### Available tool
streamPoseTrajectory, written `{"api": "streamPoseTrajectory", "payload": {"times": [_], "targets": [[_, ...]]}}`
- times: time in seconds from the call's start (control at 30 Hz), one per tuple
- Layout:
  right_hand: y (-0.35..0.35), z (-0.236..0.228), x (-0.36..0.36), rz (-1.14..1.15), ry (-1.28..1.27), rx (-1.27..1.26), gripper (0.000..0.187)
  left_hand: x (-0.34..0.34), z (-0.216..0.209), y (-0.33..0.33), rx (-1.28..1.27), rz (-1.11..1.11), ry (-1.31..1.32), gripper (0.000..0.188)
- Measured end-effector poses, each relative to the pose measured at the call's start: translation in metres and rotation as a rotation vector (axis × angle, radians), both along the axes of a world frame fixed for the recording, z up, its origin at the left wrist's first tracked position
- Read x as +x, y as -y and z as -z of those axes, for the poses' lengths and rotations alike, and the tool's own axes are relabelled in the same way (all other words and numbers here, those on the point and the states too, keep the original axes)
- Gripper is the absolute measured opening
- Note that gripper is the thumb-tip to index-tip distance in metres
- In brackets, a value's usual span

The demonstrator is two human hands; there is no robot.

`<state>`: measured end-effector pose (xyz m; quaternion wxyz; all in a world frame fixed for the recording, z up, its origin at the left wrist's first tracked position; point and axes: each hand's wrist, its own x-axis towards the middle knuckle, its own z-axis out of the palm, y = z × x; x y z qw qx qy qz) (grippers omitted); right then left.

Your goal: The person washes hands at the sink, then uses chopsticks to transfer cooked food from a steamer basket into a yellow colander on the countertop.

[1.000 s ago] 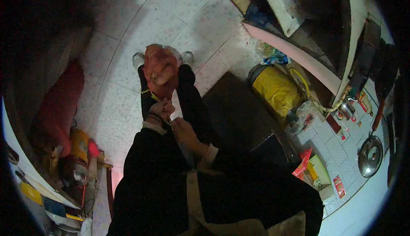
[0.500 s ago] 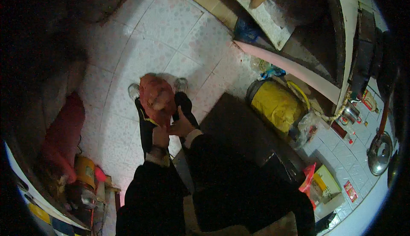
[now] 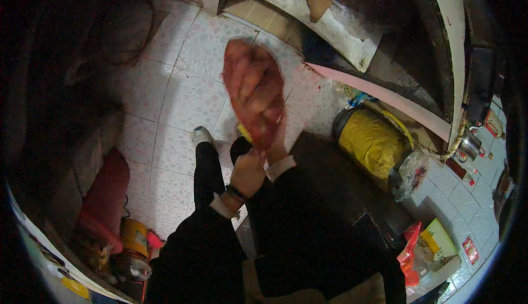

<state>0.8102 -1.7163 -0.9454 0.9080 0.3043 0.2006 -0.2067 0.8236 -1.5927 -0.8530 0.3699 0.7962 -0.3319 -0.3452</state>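
Note:
A red mesh bag (image 3: pixel 254 84) full of long, pale brown lumps that look like sweet potatoes is held out in front of me above the tiled floor, blurred by motion. My left hand (image 3: pixel 248 172) is closed around its gathered neck, with a dark band on the wrist. My right hand (image 3: pixel 279 149) lies against the right underside of the bag; its fingers are hidden behind the mesh. A yellow strip (image 3: pixel 244 132), perhaps a tie or label, shows at the bag's left side near the neck.
To the right stand a yellow sack (image 3: pixel 371 141) and a dark box-like surface (image 3: pixel 319 188). Ahead, brown tuber-like pieces (image 3: pixel 319 0) lie on a white board (image 3: pixel 357 48). A red cloth-like thing (image 3: pixel 104 205) and an orange container (image 3: pixel 133 237) are at lower left.
The bag has come up and swung forward and right, with both hands moving along. My right hand has gone from the bag's neck to behind its right side.

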Motion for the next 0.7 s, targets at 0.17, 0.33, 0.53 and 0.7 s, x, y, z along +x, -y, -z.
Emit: {"api": "streamPoseTrajectory", "payload": {"times": [0.17,0.33,0.53,0.7], "targets": [[0.098,0.058,0.045,-0.069,-0.042,-0.445,0.062,0.033,0.068,0.083,0.067,0.040,-0.151,0.030],[0.138,0.133,0.079,-0.197,-0.482,-0.599,0.059,0.097,0.177,0.148,0.085,0.104,0.033,0.030],[0.136,0.175,0.072,-0.494,-0.436,-0.716,0.050,0.053,0.228,0.108,0.062,0.003,-0.002,0.043],[0.206,0.195,0.084,-0.573,-0.891,-1.125,0.039,-0.004,0.226,0.045,0.073,-0.089,-0.120,0.047]]}}
